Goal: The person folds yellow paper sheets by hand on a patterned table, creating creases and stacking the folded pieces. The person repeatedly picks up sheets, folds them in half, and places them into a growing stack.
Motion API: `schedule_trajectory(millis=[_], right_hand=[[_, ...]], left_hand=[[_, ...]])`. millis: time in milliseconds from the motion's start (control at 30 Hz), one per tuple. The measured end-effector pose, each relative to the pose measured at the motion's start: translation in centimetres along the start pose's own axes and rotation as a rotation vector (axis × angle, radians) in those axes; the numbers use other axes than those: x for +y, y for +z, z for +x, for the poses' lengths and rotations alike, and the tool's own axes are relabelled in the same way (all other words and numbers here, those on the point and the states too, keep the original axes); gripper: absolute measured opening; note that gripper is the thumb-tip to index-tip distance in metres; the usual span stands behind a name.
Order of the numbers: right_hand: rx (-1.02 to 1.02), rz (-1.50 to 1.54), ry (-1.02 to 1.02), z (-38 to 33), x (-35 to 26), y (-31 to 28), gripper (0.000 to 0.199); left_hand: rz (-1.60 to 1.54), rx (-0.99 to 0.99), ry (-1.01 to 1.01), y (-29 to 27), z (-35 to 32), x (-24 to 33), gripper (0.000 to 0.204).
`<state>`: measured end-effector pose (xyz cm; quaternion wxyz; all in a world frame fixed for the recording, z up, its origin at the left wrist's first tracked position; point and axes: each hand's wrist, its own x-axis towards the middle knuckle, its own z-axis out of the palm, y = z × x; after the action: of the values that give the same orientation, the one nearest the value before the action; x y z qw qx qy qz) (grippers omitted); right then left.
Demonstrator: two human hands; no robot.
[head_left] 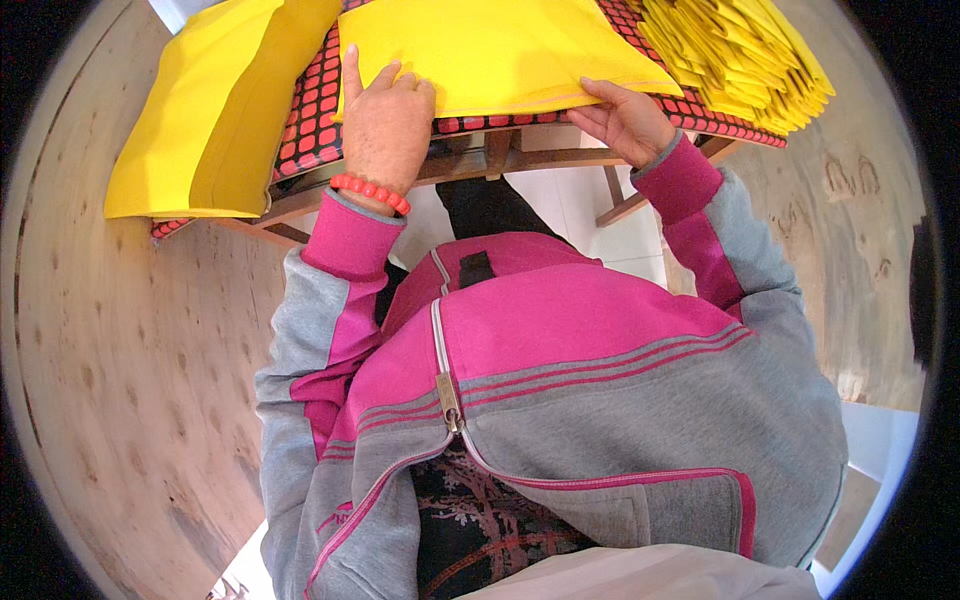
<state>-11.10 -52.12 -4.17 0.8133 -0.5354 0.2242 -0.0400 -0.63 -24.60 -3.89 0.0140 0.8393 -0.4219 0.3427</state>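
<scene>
In front of me a yellow cloth piece point(510, 55) lies flat on the table, its near edge along the table's front. My left hand point(387, 125) rests on its left near corner with the fingers stretched out. At the near edge towards the right, my right hand point(627, 120) has its thumb on top and its fingers beneath, gripping the cloth piece. A red bead bracelet point(370, 192) circles my left wrist. The far end of the cloth piece runs out of the picture.
Folded yellow cloth point(215, 110) hangs over the table's left end. A thick stack of yellow cloth pieces point(745, 60) lies at the right. The table has a red-and-black checked cover point(312, 125) and a wooden frame point(498, 150). Wooden boards point(130, 380) stand at the left.
</scene>
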Motion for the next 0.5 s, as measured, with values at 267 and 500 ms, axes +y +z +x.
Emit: schedule_trajectory(millis=[267, 500], right_hand=[[-0.134, 0.098, 0.046, -0.5, 0.4, -0.5, 0.026], [-0.414, -0.619, -0.148, -6.9, 1.6, 1.8, 0.025]], left_hand=[[-0.09, -0.093, 0.1, 0.8, 1.1, 1.7, 0.018], [-0.141, -0.076, 0.148, 0.3, 1.7, 0.9, 0.013]])
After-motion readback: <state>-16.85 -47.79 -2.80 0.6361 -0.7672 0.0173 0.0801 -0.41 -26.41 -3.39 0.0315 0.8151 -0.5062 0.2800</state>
